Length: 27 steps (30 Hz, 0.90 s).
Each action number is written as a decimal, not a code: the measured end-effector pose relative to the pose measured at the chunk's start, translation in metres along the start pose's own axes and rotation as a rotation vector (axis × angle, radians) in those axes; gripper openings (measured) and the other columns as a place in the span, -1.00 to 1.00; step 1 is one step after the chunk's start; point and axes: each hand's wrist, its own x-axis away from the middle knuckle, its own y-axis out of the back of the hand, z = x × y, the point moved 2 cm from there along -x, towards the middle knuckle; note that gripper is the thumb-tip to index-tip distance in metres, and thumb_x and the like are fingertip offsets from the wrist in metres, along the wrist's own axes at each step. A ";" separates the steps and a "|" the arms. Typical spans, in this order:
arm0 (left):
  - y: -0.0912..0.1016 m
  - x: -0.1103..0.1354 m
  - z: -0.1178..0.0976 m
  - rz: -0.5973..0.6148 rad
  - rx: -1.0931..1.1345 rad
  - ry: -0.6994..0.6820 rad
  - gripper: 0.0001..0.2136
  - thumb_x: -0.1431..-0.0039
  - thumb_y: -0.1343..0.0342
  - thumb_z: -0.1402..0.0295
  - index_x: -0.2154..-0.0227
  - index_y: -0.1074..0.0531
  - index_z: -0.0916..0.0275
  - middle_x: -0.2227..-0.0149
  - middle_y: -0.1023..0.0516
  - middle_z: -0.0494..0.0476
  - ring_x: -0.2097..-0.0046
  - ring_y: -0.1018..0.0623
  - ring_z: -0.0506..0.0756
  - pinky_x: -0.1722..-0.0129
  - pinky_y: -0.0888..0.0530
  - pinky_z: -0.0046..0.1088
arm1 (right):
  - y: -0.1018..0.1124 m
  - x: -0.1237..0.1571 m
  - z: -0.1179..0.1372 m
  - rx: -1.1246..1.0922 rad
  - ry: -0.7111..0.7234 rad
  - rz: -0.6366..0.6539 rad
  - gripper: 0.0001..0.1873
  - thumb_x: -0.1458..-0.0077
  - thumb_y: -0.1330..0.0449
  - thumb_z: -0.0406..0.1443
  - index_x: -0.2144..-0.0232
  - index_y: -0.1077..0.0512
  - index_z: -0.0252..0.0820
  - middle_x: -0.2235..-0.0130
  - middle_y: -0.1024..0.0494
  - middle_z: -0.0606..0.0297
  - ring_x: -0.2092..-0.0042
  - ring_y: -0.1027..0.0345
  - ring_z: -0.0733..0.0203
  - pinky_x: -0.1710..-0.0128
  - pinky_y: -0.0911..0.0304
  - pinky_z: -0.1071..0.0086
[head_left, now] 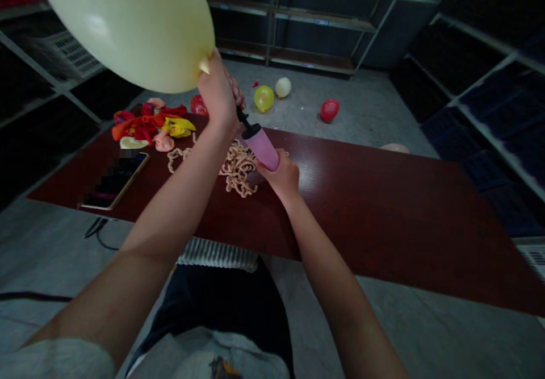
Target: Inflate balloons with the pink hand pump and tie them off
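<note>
A large pale yellow balloon point(140, 26), inflated, fills the upper left. My left hand point(219, 95) is closed at the balloon's narrow end, and a small pale flap shows beside the thumb. From under that hand a black shaft runs down to the pink barrel of a hand balloon pump point(263, 149). Around the barrel's lower end my right hand point(284, 175) is wrapped. The pump slants above the table; whether its black end enters the balloon's neck is hidden by my left fingers. A heap of tan, twisted cord-like strands point(238, 169) lies behind and below the pump.
On the dark red table point(383, 208) lie a pile of limp coloured balloons point(145, 123) and a phone point(117, 180). Inflated yellow point(264, 99), white point(283, 87) and red point(329, 110) balloons rest on the floor beyond. Metal shelves point(319, 21) stand at the back and sides.
</note>
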 end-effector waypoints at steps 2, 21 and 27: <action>-0.007 0.010 0.017 -0.007 -0.059 -0.024 -0.56 -0.51 0.20 0.15 0.54 0.03 0.15 0.69 0.06 -0.08 0.63 -0.04 0.01 0.53 -0.02 -0.36 | 0.000 -0.001 -0.001 0.006 -0.033 -0.013 -0.49 -0.07 -0.20 0.12 0.15 -0.42 -0.13 0.25 -0.64 0.16 0.24 -0.55 -0.01 0.32 -0.28 0.29; 0.104 -0.009 -0.008 -0.197 0.054 -0.001 -0.61 -0.49 0.30 0.25 0.53 0.07 0.17 0.65 0.10 -0.09 0.64 -0.02 -0.03 0.49 0.01 -0.35 | 0.000 0.007 0.014 0.072 0.279 0.052 -0.43 -0.06 -0.28 0.05 -0.04 -0.47 -0.08 0.08 -0.65 0.21 0.12 -0.54 0.06 0.23 -0.33 0.30; 0.136 -0.015 -0.044 -0.190 0.137 -0.039 -0.64 -0.43 0.21 0.36 0.54 0.07 0.19 0.64 0.10 -0.09 0.63 0.04 -0.02 0.50 0.00 -0.38 | 0.001 0.012 0.016 0.120 0.350 0.061 -0.41 -0.03 -0.32 0.04 -0.03 -0.48 -0.13 0.06 -0.64 0.16 0.11 -0.54 0.03 0.20 -0.34 0.30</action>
